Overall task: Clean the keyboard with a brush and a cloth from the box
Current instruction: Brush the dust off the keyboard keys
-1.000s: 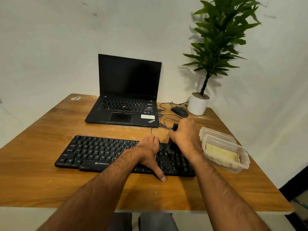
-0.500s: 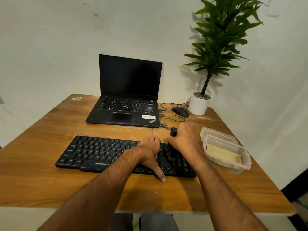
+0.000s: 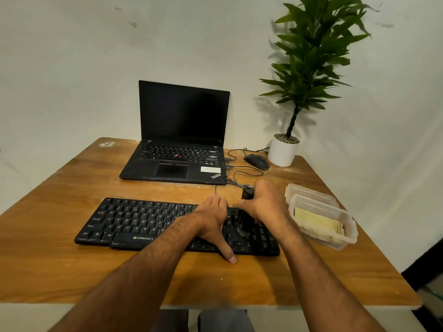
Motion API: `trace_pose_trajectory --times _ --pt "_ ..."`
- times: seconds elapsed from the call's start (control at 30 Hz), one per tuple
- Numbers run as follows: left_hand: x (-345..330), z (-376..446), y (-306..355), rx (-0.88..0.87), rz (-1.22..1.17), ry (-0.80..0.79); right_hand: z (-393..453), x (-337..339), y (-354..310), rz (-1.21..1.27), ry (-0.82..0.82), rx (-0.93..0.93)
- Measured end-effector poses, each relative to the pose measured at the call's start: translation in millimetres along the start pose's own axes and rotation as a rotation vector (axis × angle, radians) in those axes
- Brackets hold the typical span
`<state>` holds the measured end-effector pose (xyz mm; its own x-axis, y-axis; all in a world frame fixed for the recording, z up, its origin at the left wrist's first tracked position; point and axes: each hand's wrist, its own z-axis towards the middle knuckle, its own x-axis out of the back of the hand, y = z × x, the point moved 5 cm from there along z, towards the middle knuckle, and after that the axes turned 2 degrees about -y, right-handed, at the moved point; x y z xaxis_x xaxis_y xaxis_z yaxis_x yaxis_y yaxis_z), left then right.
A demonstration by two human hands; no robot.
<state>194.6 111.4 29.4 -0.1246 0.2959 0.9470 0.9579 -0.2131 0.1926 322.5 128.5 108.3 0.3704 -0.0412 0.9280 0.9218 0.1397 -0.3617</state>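
Observation:
A black keyboard [image 3: 134,224] lies across the wooden table [image 3: 72,271]. My left hand [image 3: 213,219] rests flat on its right half, fingers straight, thumb reaching over the front edge. My right hand [image 3: 266,202] grips a black brush [image 3: 244,222] whose bristles touch the keys at the right end; the handle top sticks out above my fist. To the right stands a clear plastic box [image 3: 345,238] holding a folded yellow cloth [image 3: 316,222].
An open black laptop [image 3: 179,140] sits behind the keyboard. A black mouse [image 3: 256,161] and its cables lie beside a white potted plant [image 3: 282,152]. The box lid [image 3: 309,191] rests behind the box. The table's front edge is close to me.
The brush and my right hand have slid slightly toward me along the right end of the keyboard. My left hand stays put.

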Motion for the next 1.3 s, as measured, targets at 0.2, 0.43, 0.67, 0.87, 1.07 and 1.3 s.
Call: trace_pose_trajectory --times 0.2,0.43,0.67,0.87,1.07,1.3 --pt "1 -4 0 0.011 -0.022 -0.017 22 5 -1 0.162 0.186 0.051" --pt "0 0 0 0.008 0.004 -0.025 1 5 8 -0.026 -0.022 -0.024" --pt "4 -3 2 0.021 -0.010 -0.018 15 0 0 0.071 0.078 0.006" --pt "2 -2 0 0.035 -0.022 -0.022 25 5 7 0.317 0.208 0.042" --pt "0 -4 3 0.031 0.051 -0.046 22 -10 4 0.436 0.115 0.000" --pt "2 -5 2 -0.006 0.071 -0.022 23 -11 27 0.251 0.074 -0.099"
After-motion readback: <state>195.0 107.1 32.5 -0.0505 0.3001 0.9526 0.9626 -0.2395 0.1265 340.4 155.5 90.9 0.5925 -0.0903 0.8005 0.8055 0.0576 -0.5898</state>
